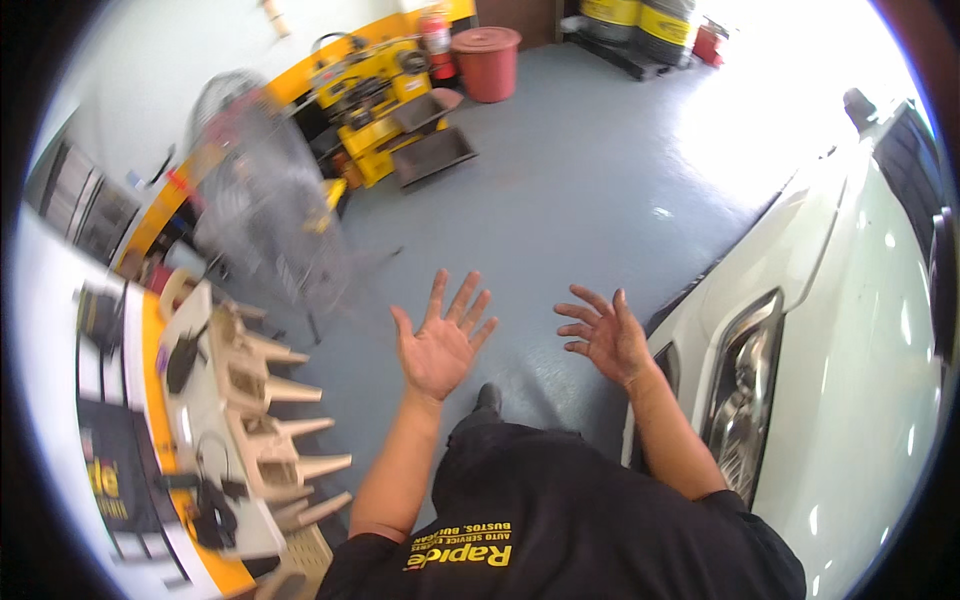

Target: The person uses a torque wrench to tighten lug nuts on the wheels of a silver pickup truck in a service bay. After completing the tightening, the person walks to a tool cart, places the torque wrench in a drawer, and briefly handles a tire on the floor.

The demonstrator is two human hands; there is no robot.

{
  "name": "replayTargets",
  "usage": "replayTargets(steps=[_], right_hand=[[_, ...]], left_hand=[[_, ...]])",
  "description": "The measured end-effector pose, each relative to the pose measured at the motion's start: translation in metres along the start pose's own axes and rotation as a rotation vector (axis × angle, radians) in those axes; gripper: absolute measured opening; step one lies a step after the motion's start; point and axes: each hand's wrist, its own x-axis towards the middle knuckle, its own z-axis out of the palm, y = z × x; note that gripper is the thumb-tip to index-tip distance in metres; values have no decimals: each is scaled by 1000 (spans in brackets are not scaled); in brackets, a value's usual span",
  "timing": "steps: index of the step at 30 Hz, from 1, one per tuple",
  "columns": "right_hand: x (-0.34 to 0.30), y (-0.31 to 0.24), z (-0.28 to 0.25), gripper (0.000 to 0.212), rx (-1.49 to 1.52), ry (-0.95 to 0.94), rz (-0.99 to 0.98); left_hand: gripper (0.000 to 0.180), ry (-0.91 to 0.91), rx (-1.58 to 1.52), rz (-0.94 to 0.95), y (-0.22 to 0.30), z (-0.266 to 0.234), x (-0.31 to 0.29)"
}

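My left hand [440,345] is held up in front of me with its palm showing and its fingers spread; nothing is in it. To its right, my right hand [608,335] is raised at about the same height, turned partly sideways, fingers apart and also holding nothing. The two hands do not touch each other. The nearest thing to my right hand is the white car [800,240] along my right side, with its headlight [745,390] beside my forearm. Below both hands lies the grey floor [520,220].
To my left, a large fan [265,200] stands before a yellow machine [375,95] with dark trays [435,155]. Stacked beige plastic chairs [265,385] line the left wall. Farther off are a lidded red bin [487,65], a fire extinguisher [437,45] and drums [665,30] on a pallet.
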Motion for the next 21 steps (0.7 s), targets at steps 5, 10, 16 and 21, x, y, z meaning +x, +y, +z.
replayTargets(steps=[5, 10, 16, 21], right_hand=[[109, -117, -68, 90, 211, 89, -197], [238, -220, -212, 87, 356, 254, -387], [382, -405, -337, 86, 410, 406, -434], [475, -566, -464, 85, 175, 455, -406]], left_hand=[[83, -53, 55, -283, 12, -2, 269], [81, -21, 635, -603, 13, -113, 539], [74, 669, 1495, -1167, 58, -308, 677], [67, 901, 1326, -1341, 25, -334, 791]])
